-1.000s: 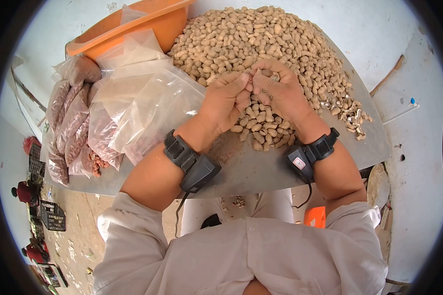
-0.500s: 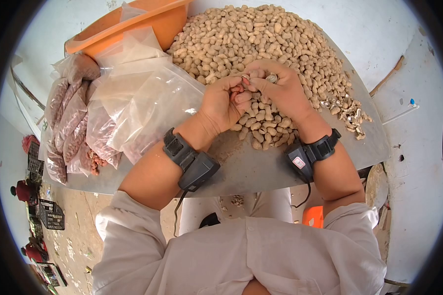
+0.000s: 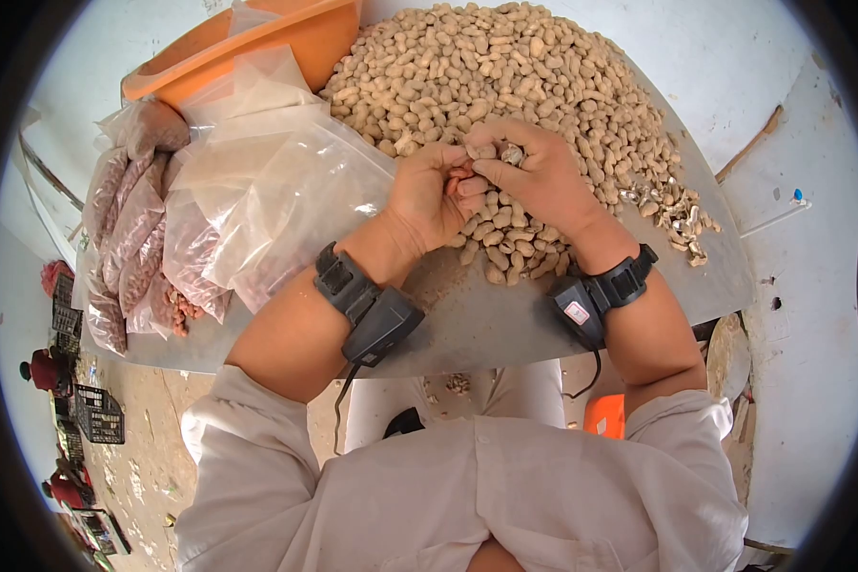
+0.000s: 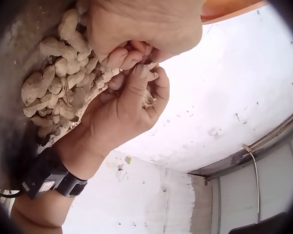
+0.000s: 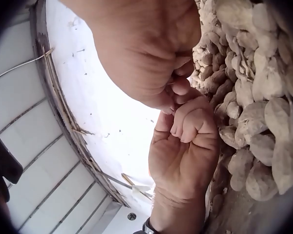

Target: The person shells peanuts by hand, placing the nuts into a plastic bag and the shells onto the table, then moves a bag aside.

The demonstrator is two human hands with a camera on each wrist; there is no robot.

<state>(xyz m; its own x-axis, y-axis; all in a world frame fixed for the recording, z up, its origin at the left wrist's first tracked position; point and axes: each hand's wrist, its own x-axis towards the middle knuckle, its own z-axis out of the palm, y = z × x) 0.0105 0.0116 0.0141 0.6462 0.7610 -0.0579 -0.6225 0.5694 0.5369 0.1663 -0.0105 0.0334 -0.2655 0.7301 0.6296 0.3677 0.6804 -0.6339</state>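
Note:
A big heap of unshelled peanuts point(image 3: 505, 76) covers the grey metal table point(image 3: 505, 329). Both hands meet over its near edge. My left hand point(image 3: 434, 195) is curled, with reddish shelled kernels point(image 3: 459, 175) showing in its fingers. My right hand point(image 3: 534, 172) pinches a cracked peanut shell point(image 3: 511, 153) against the left hand's fingertips. In the left wrist view the right hand point(image 4: 129, 105) holds a pale shell piece point(image 4: 148, 99) just above the peanuts point(image 4: 58, 92). The right wrist view shows the left hand point(image 5: 193, 146) as a fist beside the peanut heap point(image 5: 256, 97).
Clear plastic bags point(image 3: 276, 191), some filled with reddish kernels point(image 3: 129, 238), lie at the table's left. An orange basin point(image 3: 248, 48) stands behind them. Empty shells point(image 3: 672, 214) are scattered at the right edge. Crates point(image 3: 100, 415) stand on the ground below left.
The hands have stayed together over the heap. The left hand has turned its palm up a little, so reddish kernels now show in it, and the right hand's pinch has shifted slightly.

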